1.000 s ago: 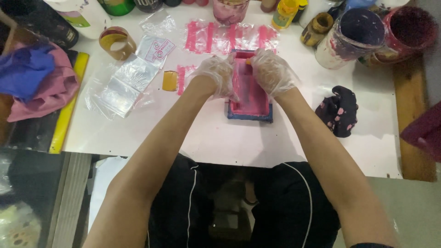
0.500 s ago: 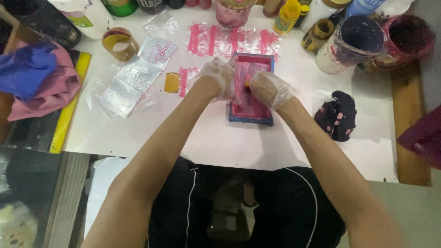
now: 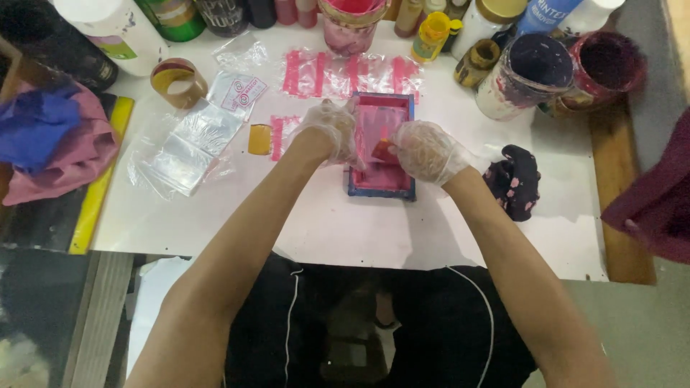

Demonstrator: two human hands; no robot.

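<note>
Head view, looking down on a white worktable (image 3: 359, 230). We see both of the person's hands, each in a thin clear glove, meeting over a small blue-framed printing screen (image 3: 382, 144) whose mesh is stained pink. The screen lies flat on the table near its middle, just below a row of clear plastic pouches printed with pink bars (image 3: 345, 73).

The left hand (image 3: 329, 131) rests on the left edge of the screen with its fingers curled over the frame — we cannot tell how firmly they grip. The right hand (image 3: 424, 149) is over the right side of the screen, its fingers pinched around a small red-orange piece (image 3: 382, 151); what that piece is we cannot make out.

Left of the hands lie a small yellow-orange block (image 3: 259, 139), a stack of unprinted clear pouches (image 3: 188, 147) and a roll of brown tape (image 3: 179, 81). A dark cloth spotted with pink (image 3: 513, 179) sits just right of the right wrist. Along the far edge stand paint jars and bottles — among them a tub of dark ink (image 3: 525, 75), a tub of deep red ink (image 3: 602, 66) and a pink-smeared cup (image 3: 351, 23). A heap of pink and blue fabric (image 3: 50, 140) occupies the far left.
</note>
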